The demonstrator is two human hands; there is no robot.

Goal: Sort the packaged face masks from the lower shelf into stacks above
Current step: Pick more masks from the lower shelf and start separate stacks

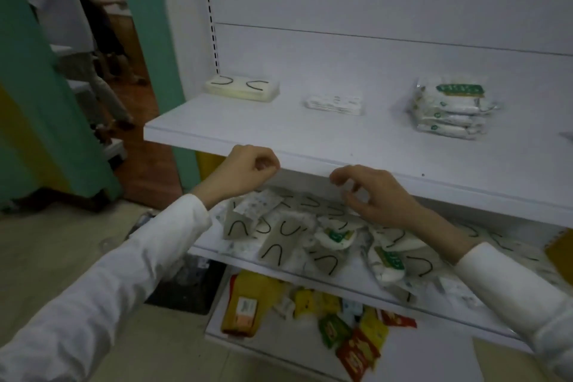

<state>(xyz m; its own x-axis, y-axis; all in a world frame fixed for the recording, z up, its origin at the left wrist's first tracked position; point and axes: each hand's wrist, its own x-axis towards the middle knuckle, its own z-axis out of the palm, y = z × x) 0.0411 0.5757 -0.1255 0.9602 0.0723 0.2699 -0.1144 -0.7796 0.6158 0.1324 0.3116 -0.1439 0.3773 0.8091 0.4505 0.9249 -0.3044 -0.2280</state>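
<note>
A loose pile of packaged face masks (297,239) lies on the lower shelf (347,284); some packs show black ear loops, others a green label. On the upper shelf (279,136) stand three stacks: cream masks with black loops (242,88), flat white packs (335,102) and green-labelled packs (449,108). My left hand (248,170) hangs in front of the upper shelf's front edge with its fingers curled into a fist, holding nothing. My right hand (378,192) hovers just above the pile under that edge, fingers bent and spread, with nothing in them.
The bottom shelf holds yellow, green and red snack packets (338,316). A yellow notebook (561,254) pokes in at the right of the lower shelf. People stand beyond the green partition (37,96) at the left. A dark bin (186,291) sits on the floor.
</note>
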